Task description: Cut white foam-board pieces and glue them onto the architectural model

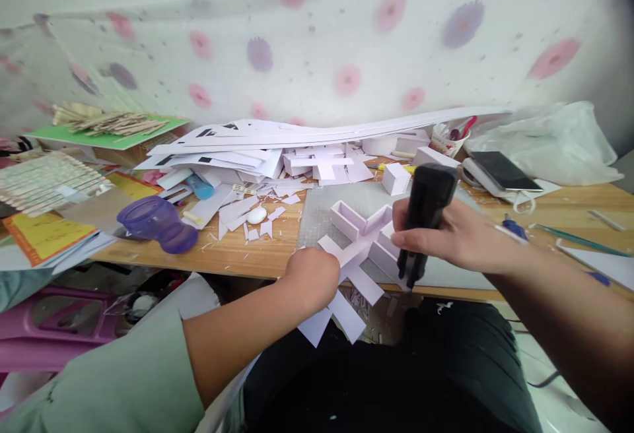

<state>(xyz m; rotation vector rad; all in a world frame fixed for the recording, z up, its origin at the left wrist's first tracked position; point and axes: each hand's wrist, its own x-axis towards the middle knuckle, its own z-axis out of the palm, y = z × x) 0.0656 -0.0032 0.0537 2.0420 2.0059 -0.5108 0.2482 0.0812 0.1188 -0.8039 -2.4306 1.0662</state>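
My left hand (314, 276) is closed on a white cardboard piece with strip-like arms (364, 286), which overhangs the table's front edge. Narrow open-topped channels (347, 218) rise from its far side, above a grey cutting mat. In my right hand (440, 235) is a black tool (430, 199) that looks like a hot glue gun, upright with its narrow tip pointing down beside the right-hand channel. My fingers wrap round its body. The left fingertips are hidden behind the fist.
A grey cutting mat (317, 205) lies under the work. Cardboard scraps (238, 212), a purple jar (158, 223) and stacked white sheets (218, 146) are on the left. A small white box (395, 179), a cup (447, 139) and a phone (505, 170) stand or lie to the right.
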